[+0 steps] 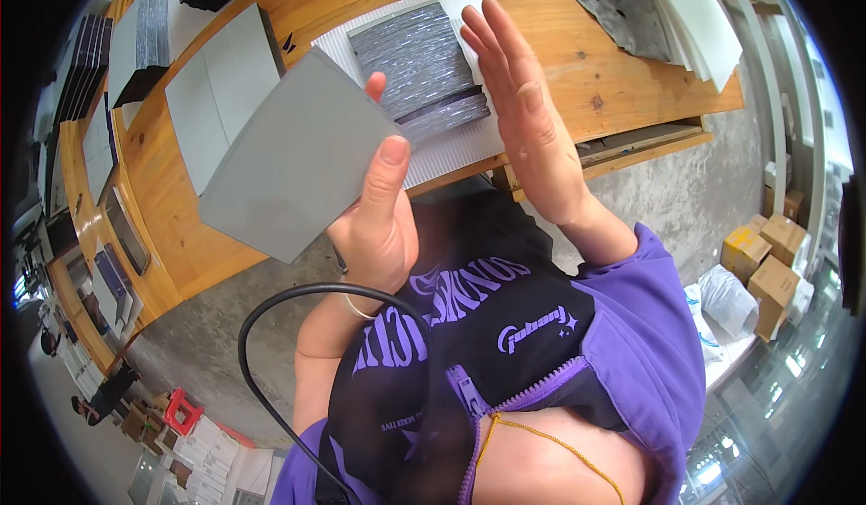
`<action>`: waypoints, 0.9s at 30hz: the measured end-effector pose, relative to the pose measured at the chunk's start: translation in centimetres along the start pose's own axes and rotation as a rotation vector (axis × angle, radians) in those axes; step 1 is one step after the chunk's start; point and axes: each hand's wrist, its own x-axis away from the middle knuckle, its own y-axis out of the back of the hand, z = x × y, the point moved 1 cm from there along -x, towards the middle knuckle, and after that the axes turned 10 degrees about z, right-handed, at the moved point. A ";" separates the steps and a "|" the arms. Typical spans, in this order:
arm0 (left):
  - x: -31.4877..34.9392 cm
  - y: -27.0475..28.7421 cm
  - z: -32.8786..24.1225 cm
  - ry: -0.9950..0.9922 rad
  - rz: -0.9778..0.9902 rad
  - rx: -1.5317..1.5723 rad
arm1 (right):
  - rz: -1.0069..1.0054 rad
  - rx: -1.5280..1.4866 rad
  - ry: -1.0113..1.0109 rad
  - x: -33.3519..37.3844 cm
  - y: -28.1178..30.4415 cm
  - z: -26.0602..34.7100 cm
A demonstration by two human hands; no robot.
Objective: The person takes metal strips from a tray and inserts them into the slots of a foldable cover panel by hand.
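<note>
Black cable (244, 352) looped nearest my eye, on my side of the streaky grey stack (406, 50), my landmark. Grey panel (293, 153) was in my left hand (379, 234), left of the stack and nearer me; long axis slanted, far end toward the stack. Left hand closed on the panel's right side, thumb on its face, most fingers hidden beneath. Right hand (534, 126), farther from the panel, just right of the stack: fingers extended, holding nothing. Count: one panel, one cable, one ribbed white sheet (456, 149) under the stack, one desk (595, 99); stack dark-lined, one or two pieces, couldn't tell.
</note>
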 end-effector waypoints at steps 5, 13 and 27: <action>0.0 -0.5 0.3 -0.064 0.062 -0.026 | -0.022 -0.132 0.028 -0.1 -0.9 -0.1; -1.3 0.4 -0.4 -0.016 0.003 -0.018 | -0.054 -0.092 0.049 -0.8 -0.3 -0.2; -5.1 0.6 0.1 -0.013 0.045 0.095 | -0.091 -0.106 0.043 -4.6 0.8 -0.4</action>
